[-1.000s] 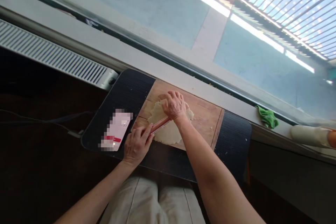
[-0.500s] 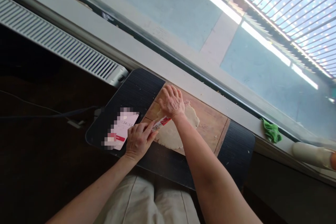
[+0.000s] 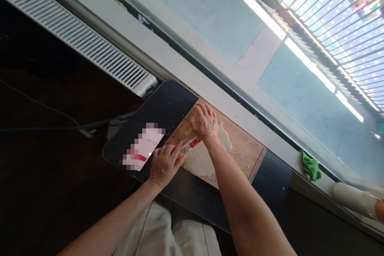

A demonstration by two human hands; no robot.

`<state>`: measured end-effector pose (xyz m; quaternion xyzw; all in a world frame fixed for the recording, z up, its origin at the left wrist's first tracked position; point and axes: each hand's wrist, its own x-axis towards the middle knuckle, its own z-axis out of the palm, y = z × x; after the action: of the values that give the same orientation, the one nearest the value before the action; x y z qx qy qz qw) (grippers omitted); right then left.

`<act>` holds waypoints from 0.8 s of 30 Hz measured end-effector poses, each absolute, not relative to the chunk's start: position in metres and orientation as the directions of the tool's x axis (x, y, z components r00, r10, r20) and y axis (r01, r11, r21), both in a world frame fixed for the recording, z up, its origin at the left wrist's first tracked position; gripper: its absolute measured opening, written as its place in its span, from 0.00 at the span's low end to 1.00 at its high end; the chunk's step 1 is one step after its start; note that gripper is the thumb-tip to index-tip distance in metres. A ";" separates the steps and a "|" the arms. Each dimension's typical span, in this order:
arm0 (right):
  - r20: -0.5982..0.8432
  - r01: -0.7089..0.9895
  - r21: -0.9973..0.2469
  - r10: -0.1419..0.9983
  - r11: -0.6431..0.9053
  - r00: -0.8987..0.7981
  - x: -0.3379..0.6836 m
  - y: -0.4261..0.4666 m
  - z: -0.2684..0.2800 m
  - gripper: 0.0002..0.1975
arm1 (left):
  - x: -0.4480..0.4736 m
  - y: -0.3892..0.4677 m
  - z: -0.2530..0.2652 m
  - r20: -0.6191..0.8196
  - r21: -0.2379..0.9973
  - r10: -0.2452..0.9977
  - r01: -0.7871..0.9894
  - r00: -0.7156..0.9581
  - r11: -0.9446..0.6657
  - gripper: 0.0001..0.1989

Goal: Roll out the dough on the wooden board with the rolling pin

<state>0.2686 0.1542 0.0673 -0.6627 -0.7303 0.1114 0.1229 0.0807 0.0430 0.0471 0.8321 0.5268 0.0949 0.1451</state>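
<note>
A slim, long object with red-and-white printing (image 3: 191, 146) lies across a flat, rolled-out sheet of pale dough (image 3: 199, 162); its exact kind is hard to make out. My left hand (image 3: 164, 164) is closed over its near end, at the dough's left edge. Over the far end my right hand (image 3: 205, 121) curls its fingers, hiding that part. Beneath the dough is a wooden board (image 3: 240, 148), and the dough's edge looks uneven.
The board rests on a small black table (image 3: 177, 95). A phone showing a timer (image 3: 150, 143) lies to its left. Beyond are a windowsill (image 3: 220, 95) and a radiator (image 3: 105, 56). A green cloth (image 3: 311, 166) and a white bottle (image 3: 351, 198) sit at the right.
The whole view has shifted a little, so the table appears slightly farther right. Both hands keep their hold on the printed object, with little visible movement over the dough.
</note>
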 end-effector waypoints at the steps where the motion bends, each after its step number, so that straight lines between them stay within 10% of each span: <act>1: 0.036 0.940 -0.326 0.995 0.099 -0.092 0.266 0.159 0.067 0.23 | 0.080 0.044 0.047 0.006 0.345 0.906 0.850 0.423 -0.399 0.24; 24: 0.048 0.945 -0.323 0.998 0.061 -0.048 0.274 0.144 0.068 0.19 | 0.092 0.031 0.054 -0.017 0.404 0.938 0.860 0.347 -0.311 0.22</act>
<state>0.2738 0.1444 0.0675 -0.6777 -0.7165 0.1023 0.1300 0.0920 0.0314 0.0540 0.8019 0.5606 0.1112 0.1744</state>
